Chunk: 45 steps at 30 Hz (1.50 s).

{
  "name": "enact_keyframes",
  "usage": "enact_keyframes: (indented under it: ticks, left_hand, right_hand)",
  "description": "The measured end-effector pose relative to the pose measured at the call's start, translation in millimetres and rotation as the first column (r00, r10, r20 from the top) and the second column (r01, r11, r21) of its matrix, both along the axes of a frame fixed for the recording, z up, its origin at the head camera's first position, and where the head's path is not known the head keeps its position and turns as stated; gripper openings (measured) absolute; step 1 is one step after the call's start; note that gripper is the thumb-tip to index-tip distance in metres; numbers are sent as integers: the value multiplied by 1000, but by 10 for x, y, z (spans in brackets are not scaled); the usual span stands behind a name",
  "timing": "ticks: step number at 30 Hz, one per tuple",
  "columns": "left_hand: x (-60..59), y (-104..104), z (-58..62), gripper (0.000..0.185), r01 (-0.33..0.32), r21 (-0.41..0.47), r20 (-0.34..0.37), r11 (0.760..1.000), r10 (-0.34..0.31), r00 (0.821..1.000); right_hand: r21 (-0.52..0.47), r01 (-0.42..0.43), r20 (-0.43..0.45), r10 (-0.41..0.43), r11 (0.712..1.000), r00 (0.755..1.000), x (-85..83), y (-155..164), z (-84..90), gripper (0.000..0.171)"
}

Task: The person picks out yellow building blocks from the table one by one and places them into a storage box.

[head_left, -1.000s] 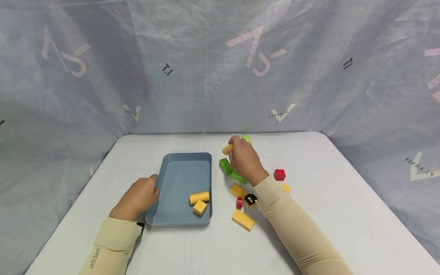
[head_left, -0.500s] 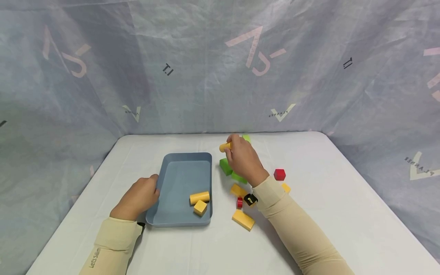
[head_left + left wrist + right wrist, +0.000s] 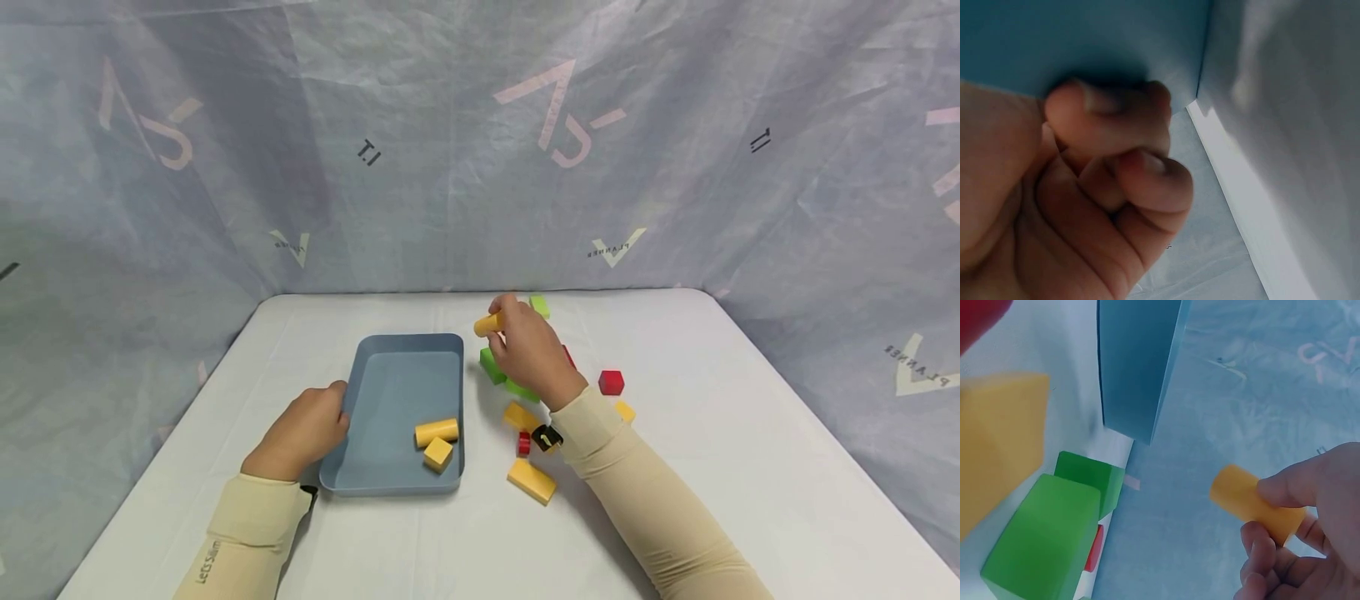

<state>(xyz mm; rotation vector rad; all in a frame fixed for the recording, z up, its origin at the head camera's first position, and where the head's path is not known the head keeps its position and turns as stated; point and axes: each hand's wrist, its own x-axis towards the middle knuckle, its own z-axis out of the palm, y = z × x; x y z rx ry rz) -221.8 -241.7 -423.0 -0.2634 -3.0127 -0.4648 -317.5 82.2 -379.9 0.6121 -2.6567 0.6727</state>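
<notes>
Right hand [image 3: 531, 350] pinches a yellow cylinder [image 3: 488, 324] above the table [image 3: 750, 467]. Left hand [image 3: 300, 433] – sleeve [image 3: 232, 542] marked "Lets Slim" – rests curled against the blue tray [image 3: 375, 487]; whether it grips is unclear.

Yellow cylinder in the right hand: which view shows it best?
The right wrist view: the cylinder fills the frame close up, pinched by the right hand at one end. The head view shows it small, half hidden by that hand, beside the tray. The left wrist view does not show it.
</notes>
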Motion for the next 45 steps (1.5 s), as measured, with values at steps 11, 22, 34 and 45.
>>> enact_keyframes:
  ticks: [11,22,34,45]
  left_hand:
    - [11,9,4,35,7,2,-4,1000,-7,1000]
    - [10,10,14,36,9,8,-7,1000,-9,1000]
    - [6,8,1,39,2,0,3,1000,-2,1000]
    - [26,13,8,40,8,0,7,1000,-8,1000]
  right_hand:
    - [-25,-78,-19,78,997,997,92,-53,35,39]
    - [-53,-133,-45,130,990,990,154,-67,47,41]
    - [-47,-204,-153,195,978,969,207,-98,54,32]
    - [3,-233,-154,230,973,961,241,-135,57,30]
